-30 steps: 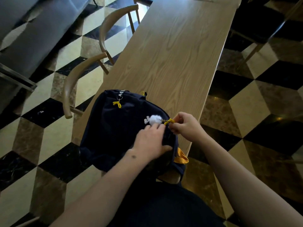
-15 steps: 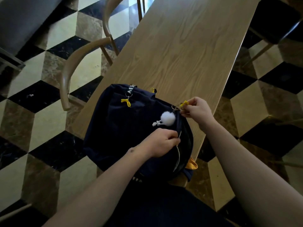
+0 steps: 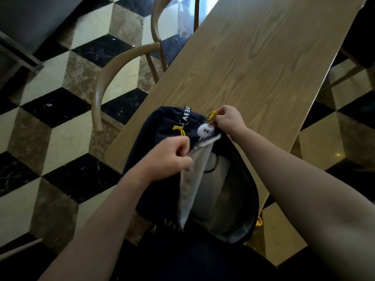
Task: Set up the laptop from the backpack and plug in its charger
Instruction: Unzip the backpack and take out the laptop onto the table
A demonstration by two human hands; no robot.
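A dark navy backpack [image 3: 162,126] lies on the near end of a long wooden table [image 3: 253,63]. Its main compartment gapes open, showing grey lining [image 3: 192,179] and a pale grey object [image 3: 207,191] inside, likely the laptop. My left hand [image 3: 170,159] grips the front flap's edge and holds it aside. My right hand [image 3: 227,118] pinches the yellow zipper pull [image 3: 212,115] at the bag's far end, beside a white fluffy charm [image 3: 205,129]. A second yellow pull [image 3: 179,129] hangs on the front pocket. No charger is visible.
Two wooden chairs [image 3: 113,78] with curved backs stand along the table's left side. The floor is black, cream and brown checkered tile [image 3: 60,110]. A dark seat [image 3: 363,33] stands at the far right. The tabletop beyond the backpack is bare wood.
My right hand has drawn the zipper pull along to the bag's far end. The compartment has opened wide, and my left hand has pulled the flap aside, exposing the lining.
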